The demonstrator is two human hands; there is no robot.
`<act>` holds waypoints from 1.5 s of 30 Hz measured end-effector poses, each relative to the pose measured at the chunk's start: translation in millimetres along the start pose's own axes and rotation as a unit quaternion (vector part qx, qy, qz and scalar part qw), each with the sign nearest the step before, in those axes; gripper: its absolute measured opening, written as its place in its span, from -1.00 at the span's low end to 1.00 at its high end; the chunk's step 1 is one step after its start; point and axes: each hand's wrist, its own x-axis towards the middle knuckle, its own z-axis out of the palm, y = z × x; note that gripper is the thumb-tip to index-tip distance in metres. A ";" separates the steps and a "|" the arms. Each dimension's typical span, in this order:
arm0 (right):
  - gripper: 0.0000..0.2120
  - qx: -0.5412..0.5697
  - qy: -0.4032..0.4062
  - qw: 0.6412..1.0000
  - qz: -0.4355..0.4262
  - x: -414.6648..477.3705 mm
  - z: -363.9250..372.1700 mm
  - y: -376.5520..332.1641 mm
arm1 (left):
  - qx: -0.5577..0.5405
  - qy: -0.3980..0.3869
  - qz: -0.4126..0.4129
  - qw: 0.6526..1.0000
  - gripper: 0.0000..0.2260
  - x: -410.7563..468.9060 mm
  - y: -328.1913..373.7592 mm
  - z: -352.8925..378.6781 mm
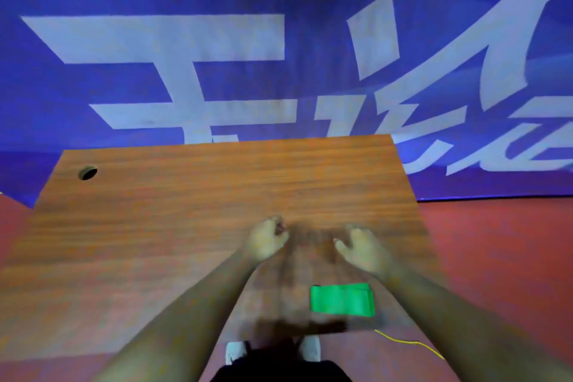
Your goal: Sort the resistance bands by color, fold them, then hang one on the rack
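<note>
A folded green band (342,300) lies flat on the wooden table (173,226) near its front edge, right of centre. My left hand (265,240) is curled into a fist above the table, just beyond the green band. My right hand (361,246) hovers beside it with bent fingers and the thumb pointing left. A dark band (305,291), smeared by motion blur, spreads between both hands and hangs down to a dark streak at the table's front edge. Each hand seems to grip an upper end of it. No rack is in view.
A round cable hole (87,172) sits in the table's far left corner. A blue banner (279,40) with large white characters fills the background. A yellow cord (409,343) runs over the red floor at the right. My white shoes (235,350) show below the table edge.
</note>
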 end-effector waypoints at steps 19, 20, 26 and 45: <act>-0.38 -0.064 -0.090 0.994 -0.028 -26.9 119.0 73.9 | 0.024 -0.177 0.041 0.983 -0.53 -21.0 -31.1 145.6; -0.40 -0.070 -0.084 0.994 -0.031 -26.1 123.1 75.5 | 0.026 -0.174 0.039 0.984 -0.54 -19.6 -33.9 149.9; -0.54 -0.091 -0.030 0.994 -0.046 -24.5 139.3 81.7 | 0.040 -0.154 0.032 0.987 -0.71 -11.7 -43.3 162.9; -0.79 0.172 -0.041 0.976 -0.127 28.4 -14.9 -33.0 | -0.028 -0.099 0.185 0.977 -0.84 18.2 23.8 -13.7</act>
